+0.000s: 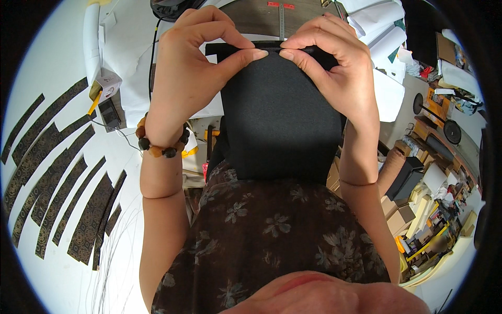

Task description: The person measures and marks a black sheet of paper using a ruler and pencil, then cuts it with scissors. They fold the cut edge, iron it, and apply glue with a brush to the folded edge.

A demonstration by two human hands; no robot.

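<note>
At the upper centre of the frame, the top edge of a black fabric piece (282,115) is held by both hands, and its broad panel is spread down the middle of the picture as far as a brown floral garment (272,225). By the left hand (193,68), the edge is gripped with the thumb and index finger pinched together; by the right hand (337,68), the same edge is gripped in a matching pinch just beside it, and only a small gap is left between the two thumbs. On both hands the remaining fingers (209,32) are curled back. A bracelet of brown and black beads (157,151) is worn on the left wrist. Beyond the hands, at the top of the frame, a ruler (282,23) with a red crosspiece is seen on the brown-grey desk (240,10). White paper (388,97) is spread to the right of the right hand. At the left of the frame, dark patterned strips (91,217) are laid out on a white surface (123,251), and a small black device (109,112) is placed near their upper end. At the right, cardboard boxes (400,220) are seen among dense clutter.
</note>
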